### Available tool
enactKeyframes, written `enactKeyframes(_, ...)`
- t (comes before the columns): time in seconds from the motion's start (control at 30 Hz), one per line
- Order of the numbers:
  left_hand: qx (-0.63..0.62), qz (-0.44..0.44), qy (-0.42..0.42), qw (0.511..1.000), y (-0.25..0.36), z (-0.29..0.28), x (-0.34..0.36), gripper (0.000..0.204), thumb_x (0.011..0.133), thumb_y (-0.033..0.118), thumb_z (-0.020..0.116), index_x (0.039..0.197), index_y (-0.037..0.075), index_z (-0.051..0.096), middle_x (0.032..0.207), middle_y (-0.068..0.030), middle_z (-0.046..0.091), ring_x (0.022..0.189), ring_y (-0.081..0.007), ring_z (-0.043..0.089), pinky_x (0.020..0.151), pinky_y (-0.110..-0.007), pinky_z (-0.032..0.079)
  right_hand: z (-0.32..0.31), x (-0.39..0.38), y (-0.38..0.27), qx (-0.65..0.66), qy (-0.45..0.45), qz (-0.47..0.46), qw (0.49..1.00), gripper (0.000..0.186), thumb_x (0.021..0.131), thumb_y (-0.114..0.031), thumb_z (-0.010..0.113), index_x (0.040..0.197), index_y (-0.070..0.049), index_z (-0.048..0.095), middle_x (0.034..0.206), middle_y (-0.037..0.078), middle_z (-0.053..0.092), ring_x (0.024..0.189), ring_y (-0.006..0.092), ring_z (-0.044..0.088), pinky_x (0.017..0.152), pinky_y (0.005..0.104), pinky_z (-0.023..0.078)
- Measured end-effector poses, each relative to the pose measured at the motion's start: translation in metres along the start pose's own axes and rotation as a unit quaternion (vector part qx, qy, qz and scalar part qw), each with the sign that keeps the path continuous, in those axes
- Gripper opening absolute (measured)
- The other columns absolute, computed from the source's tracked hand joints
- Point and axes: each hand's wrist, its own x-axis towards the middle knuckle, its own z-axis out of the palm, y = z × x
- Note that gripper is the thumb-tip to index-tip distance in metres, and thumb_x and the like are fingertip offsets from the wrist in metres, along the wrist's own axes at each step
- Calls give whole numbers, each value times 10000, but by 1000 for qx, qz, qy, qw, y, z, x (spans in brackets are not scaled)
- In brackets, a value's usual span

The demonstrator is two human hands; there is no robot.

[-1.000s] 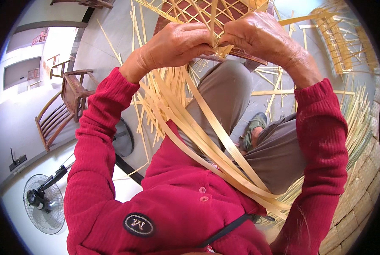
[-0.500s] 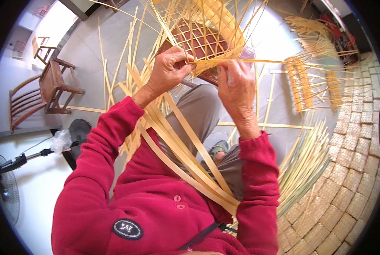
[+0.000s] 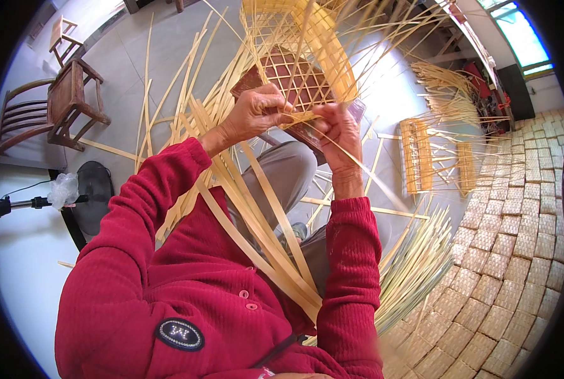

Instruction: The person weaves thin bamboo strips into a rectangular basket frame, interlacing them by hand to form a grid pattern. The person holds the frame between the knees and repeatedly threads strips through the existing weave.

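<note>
Since half a second ago the view has swung so that the wooden chair sits higher at the left and more of the tiled stack of woven mats shows at the right, while both hands stay at the same weaving edge. Grey floor lies under everything, strewn with loose bamboo strips. Over the person's lap rises the half-woven bamboo basket, its open lattice tilted away, with a dark red board seen through the mesh. Long flat strips run from its lower edge down across the red sleeves. Two smaller woven frames lie on the floor to the right. The left hand is closed, pinching strips at the basket's lower rim; the right hand, just beside it, grips a thin strip between fingers and thumb.
</note>
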Motion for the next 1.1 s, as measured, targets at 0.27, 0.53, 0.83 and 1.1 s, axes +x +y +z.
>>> enactKeyframes(0.27, 24, 35, 9, 999, -1, -2, 3, 171, 842, 107, 815, 983, 31, 755, 858, -57, 618, 797, -180, 634, 697, -305, 518, 70, -9, -1, -329, -17, -61, 942, 277, 945, -244, 752, 1096, -20, 688, 1109, 27, 674, 958, 93, 568, 803, 258, 483)
enactKeyframes(0.53, 44, 15, -26, 999, 9, 1, 3, 190, 844, 89, 808, 1028, 60, 777, 862, -38, 623, 819, -167, 644, 714, -300, 509, 83, -8, 8, -352, 175, -221, 893, 326, 1051, -222, 597, 818, 6, 606, 769, 40, 666, 675, 79, 527, 648, 278, 470)
enactKeyframes(0.83, 33, 10, -22, 999, 6, 0, 0, 188, 844, 55, 806, 1030, 47, 775, 892, -38, 642, 832, -159, 649, 708, -297, 520, 83, -13, -10, -436, 178, -188, 862, 158, 944, -69, 583, 1067, 15, 637, 1002, 48, 602, 828, 126, 565, 795, 285, 496)
enactKeyframes(1.1, 45, 28, 24, 998, 5, 6, 0, 183, 822, 74, 826, 999, 51, 782, 828, -28, 585, 711, -131, 587, 620, -280, 482, 43, 1, -27, -364, 276, -248, 854, 349, 997, -181, 420, 1190, -6, 652, 1138, 107, 631, 1046, 187, 569, 900, 314, 433)
